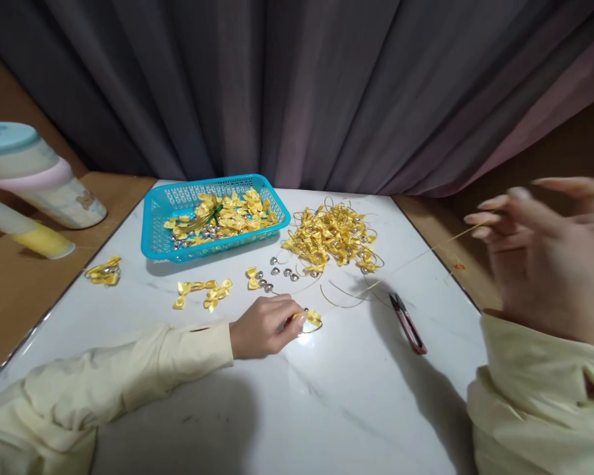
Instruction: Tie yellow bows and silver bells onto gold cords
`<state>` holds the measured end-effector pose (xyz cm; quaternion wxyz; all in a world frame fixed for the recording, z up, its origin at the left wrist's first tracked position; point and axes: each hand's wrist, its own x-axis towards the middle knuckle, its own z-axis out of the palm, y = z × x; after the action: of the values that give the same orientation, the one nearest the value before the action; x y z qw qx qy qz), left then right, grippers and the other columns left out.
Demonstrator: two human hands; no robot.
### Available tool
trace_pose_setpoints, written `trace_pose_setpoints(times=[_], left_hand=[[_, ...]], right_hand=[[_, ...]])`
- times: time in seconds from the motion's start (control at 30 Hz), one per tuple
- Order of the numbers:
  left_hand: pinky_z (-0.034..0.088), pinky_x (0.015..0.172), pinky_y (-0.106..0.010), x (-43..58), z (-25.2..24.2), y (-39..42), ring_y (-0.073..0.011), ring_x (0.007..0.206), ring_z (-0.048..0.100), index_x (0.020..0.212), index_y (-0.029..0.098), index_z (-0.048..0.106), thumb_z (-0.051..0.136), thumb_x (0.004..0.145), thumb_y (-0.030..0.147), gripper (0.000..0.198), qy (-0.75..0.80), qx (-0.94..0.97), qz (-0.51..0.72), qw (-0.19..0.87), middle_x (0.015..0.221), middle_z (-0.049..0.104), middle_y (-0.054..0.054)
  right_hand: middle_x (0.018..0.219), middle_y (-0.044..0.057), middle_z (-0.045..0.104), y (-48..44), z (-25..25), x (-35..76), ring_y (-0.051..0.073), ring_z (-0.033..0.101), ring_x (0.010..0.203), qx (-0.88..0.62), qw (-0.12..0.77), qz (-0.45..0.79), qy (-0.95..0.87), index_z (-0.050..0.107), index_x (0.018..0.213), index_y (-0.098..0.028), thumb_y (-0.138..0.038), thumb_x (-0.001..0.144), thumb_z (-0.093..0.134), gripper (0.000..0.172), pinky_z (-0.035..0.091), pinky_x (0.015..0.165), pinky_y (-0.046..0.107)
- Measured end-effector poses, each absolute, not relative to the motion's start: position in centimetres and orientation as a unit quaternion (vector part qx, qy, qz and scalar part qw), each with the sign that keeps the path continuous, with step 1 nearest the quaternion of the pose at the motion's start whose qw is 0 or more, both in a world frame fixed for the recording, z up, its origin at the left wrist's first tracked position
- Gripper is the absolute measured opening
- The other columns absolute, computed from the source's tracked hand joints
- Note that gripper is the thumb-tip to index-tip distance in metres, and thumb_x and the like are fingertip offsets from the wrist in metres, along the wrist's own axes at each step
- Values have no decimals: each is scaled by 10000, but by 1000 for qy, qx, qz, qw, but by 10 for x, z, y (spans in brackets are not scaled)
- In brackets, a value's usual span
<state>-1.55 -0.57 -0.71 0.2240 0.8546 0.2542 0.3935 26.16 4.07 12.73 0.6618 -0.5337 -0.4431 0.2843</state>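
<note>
Low over the white tabletop (327,409), my left hand (264,326) pinches a yellow ribbon bow (315,318) with a looped gold cord and a small silver bell beside it. Raised at the right, my right hand (549,257) has its thumb and fingers closed on a thin gold cord (458,235), which slants down to the left. Thread snips (408,324) with dark tips lie between my hands. Loose gold cord pieces (344,305) curve on the table just above them. Small silver bells (288,272) lie scattered beyond my left hand, close to a single bow (252,278).
A blue plastic basket (151,245) with bows and bells stands at the back. Beside it is a heap of corded bows (331,237). More bows (202,290) lie at the left. A tumbler (44,175) and a yellow-and-white tube (27,229) are at far left; a curtain (297,86) hangs behind.
</note>
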Motion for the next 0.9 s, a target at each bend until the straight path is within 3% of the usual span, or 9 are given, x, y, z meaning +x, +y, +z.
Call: trace_pose_setpoints(times=[0.1, 0.3, 0.43, 0.63, 0.8, 0.9], left_hand=[[364, 521, -238, -15, -7, -7, -119, 540, 427, 726, 144, 517, 414, 860, 144, 169, 248, 859, 389, 220, 569, 494, -9], [360, 514, -235, -13, -6, -6, -115, 529, 418, 711, 145, 518, 407, 866, 153, 190, 256, 859, 383, 223, 559, 481, -2], [355, 507, -234, -14, -6, -6, -113, 521, 409, 696, 147, 514, 409, 865, 153, 199, 258, 858, 384, 222, 550, 468, 3], [364, 515, -235, -15, -7, -6, -116, 529, 423, 713, 147, 522, 405, 868, 153, 194, 261, 857, 385, 222, 563, 481, 1], [369, 521, -234, -14, -7, -6, -117, 532, 431, 736, 141, 529, 410, 871, 156, 181, 262, 855, 388, 223, 571, 499, -6], [372, 525, -233, -14, -6, -5, -118, 537, 436, 741, 143, 528, 410, 872, 159, 176, 262, 854, 389, 226, 575, 508, -8]], right_hand=[[585, -36, 539, 46, 121, 242, 49, 466, 464, -526, 636, 410, -389, 525, 891, -225, 18, 826, 470, 257, 299, 432, 183], [642, -19, 469, 33, 117, 204, 35, 453, 528, -468, 512, 641, -329, 578, 874, -191, 2, 808, 435, 249, 379, 464, 116], [626, -33, 434, 22, 114, 197, 63, 428, 523, -451, 466, 694, -312, 595, 882, -230, 3, 710, 509, 303, 407, 465, 150], [696, -37, 480, 25, 93, 200, 78, 495, 630, -447, 438, 716, -309, 586, 1021, -295, -101, 757, 588, 328, 456, 567, 172], [625, -51, 420, 26, 92, 198, 37, 338, 473, -440, 422, 720, -333, 610, 911, -225, -89, 756, 585, 207, 368, 435, 125], [650, -41, 439, 25, 94, 195, 31, 322, 475, -433, 403, 727, -350, 627, 884, -200, -109, 768, 593, 152, 349, 418, 119]])
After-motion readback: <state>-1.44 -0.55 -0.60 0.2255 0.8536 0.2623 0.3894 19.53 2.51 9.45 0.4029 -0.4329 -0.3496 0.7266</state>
